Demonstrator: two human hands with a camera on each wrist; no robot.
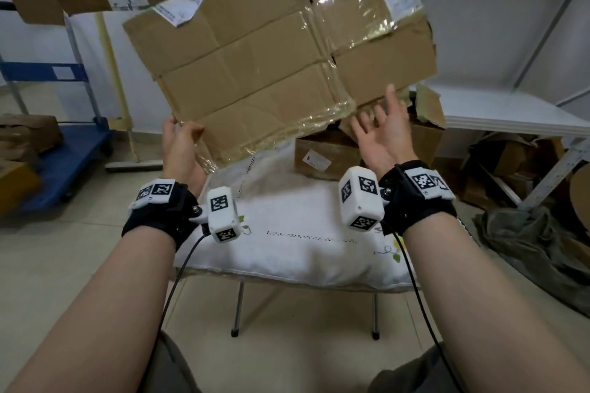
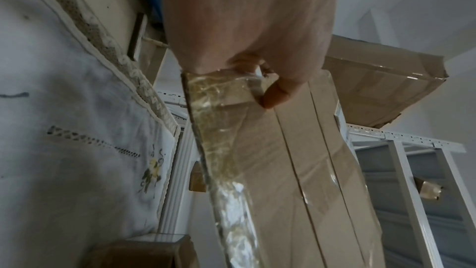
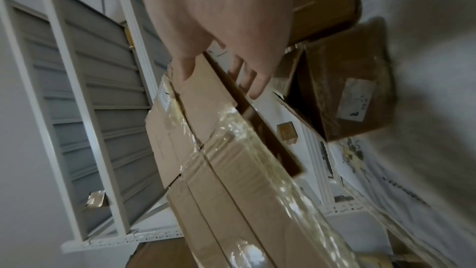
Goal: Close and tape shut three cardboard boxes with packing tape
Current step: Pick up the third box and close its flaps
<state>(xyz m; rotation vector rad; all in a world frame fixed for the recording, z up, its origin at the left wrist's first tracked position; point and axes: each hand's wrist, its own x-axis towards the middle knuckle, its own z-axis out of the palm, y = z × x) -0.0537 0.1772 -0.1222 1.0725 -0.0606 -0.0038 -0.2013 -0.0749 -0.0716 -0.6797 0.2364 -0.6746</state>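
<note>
A flattened cardboard box (image 1: 255, 73) with old clear tape along its seams is held up, tilted, above the cushion. My left hand (image 1: 182, 134) grips its lower left corner, and the left wrist view shows the thumb (image 2: 278, 97) pressed on the taped face of the box (image 2: 296, 170). My right hand (image 1: 378, 120) is palm up with fingers spread just under the box's lower right edge. In the right wrist view its straight fingers (image 3: 257, 83) reach along the edge of the box (image 3: 231, 160). No tape roll is in view.
A white embroidered cushion (image 1: 303, 242) lies on a stool below my hands. Behind it on the floor stands an open brown box (image 1: 322, 155). A blue cart (image 1: 64, 163) is at left, a white table (image 1: 510, 115) at right with crumpled cloth (image 1: 526, 239) beside it.
</note>
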